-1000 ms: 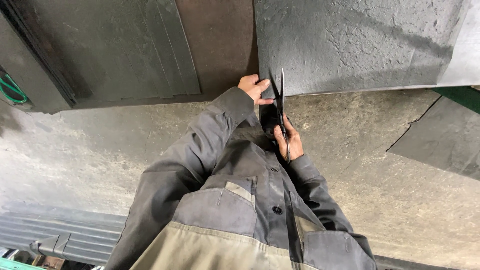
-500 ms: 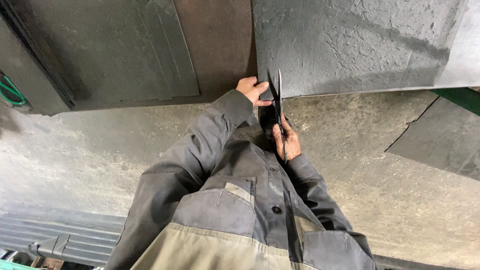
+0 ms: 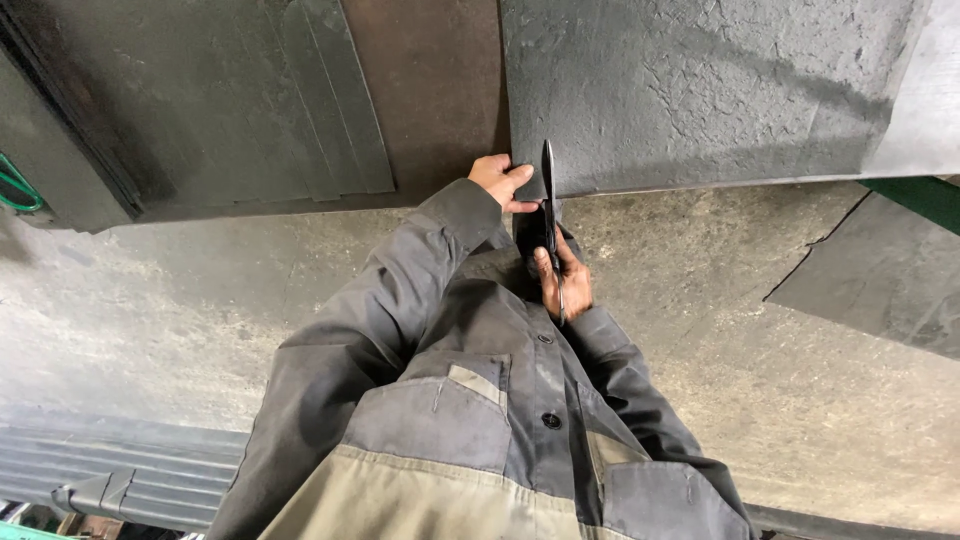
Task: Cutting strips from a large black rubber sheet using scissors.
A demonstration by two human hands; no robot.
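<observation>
My left hand (image 3: 500, 180) rests with its fingers on the near edge of a large grey rough sheet (image 3: 700, 90), right at the corner where it meets a brown sheet (image 3: 425, 90). My right hand (image 3: 562, 282) is closed around the handles of black shears (image 3: 548, 195). The blades point away from me and stand at the grey sheet's edge, just right of my left fingers. Both arms wear grey work-jacket sleeves. Whether the blades are in the material cannot be made out.
Dark grey layered sheets (image 3: 200, 100) lie to the left of the brown one. The concrete floor (image 3: 150, 300) runs under everything. Another dark sheet piece (image 3: 880, 280) lies at the right, with a green edge (image 3: 920, 195) above it. Ribbed metal (image 3: 100, 470) shows at the lower left.
Almost nothing differs. My right hand with the shears has shifted very slightly left, and my left hand stays at the sheet's corner.
</observation>
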